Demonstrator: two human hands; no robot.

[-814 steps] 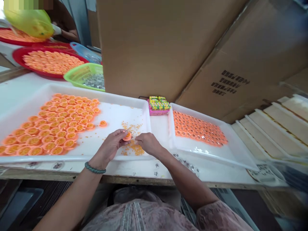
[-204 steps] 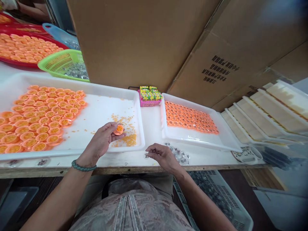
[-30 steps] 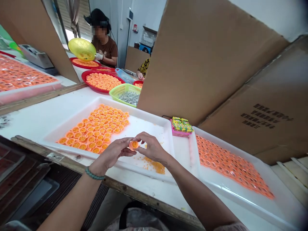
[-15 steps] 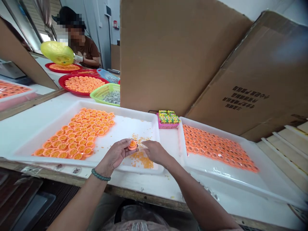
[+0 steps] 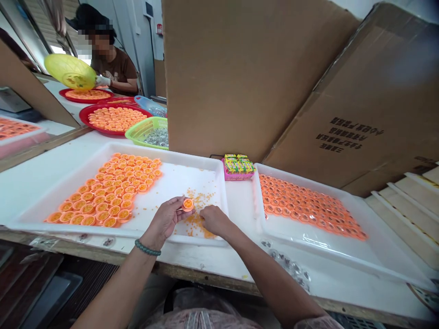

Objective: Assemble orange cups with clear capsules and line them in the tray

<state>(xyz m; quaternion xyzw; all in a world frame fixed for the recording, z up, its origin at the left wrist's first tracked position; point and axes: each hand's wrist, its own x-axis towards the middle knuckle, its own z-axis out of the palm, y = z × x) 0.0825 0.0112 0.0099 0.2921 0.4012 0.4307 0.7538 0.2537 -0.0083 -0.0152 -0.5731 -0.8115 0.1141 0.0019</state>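
Observation:
My left hand (image 5: 168, 215) pinches a small round orange cup (image 5: 188, 204) between thumb and fingers. The cup's open side faces up, with orange-yellow bits inside. Just right of it, my right hand (image 5: 213, 220) has its fingers curled down at a scatter of loose orange-yellow bits (image 5: 197, 225). Whatever its fingertips hold is hidden. Both hands are over the right part of a white tray (image 5: 178, 157). Rows of similar filled orange cups (image 5: 109, 189) cover that tray's left side.
A second white tray (image 5: 308, 242) at right holds orange cups (image 5: 308, 205) under clear covers. Between the trays stands a pink basket (image 5: 239, 175) of yellow-green packets. Clear plastic pieces (image 5: 290, 267) lie near the front edge. Cardboard (image 5: 219, 82) rises behind. A co-worker (image 5: 116, 68) tilts a yellow basket (image 5: 70, 71).
My right hand has moved slightly down, its fingers now more curled. The cup in my left hand is tilted more toward me. The view has shifted a little.

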